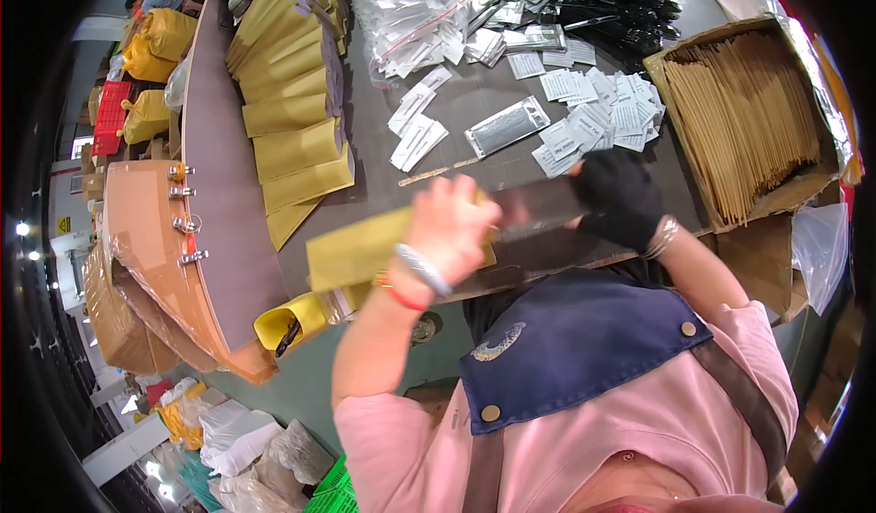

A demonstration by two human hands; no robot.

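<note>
My left hand [449,230], bare and with bracelets on the wrist, is closed on the right part of a gold paper sleeve [358,250] at the table's near edge. To its right, my right hand [622,201] wears a black fingerless glove; its fingers are bent together. Between the hands runs a dark, partly see-through strip, smeared by motion, so what the right fingers hold cannot be made out. Just beyond the hands lie a flat packet in clear wrap [507,128], small white printed packets [598,111] and a thin wooden stick [438,172].
Fanned gold sleeves [297,116] line the table's left side. A clear bag of packets [411,15] and a heap of black plastic pieces [630,6] lie at the back. At right stands a carton of wooden sticks [744,120]. A yellow holder [290,324] hangs at the near edge.
</note>
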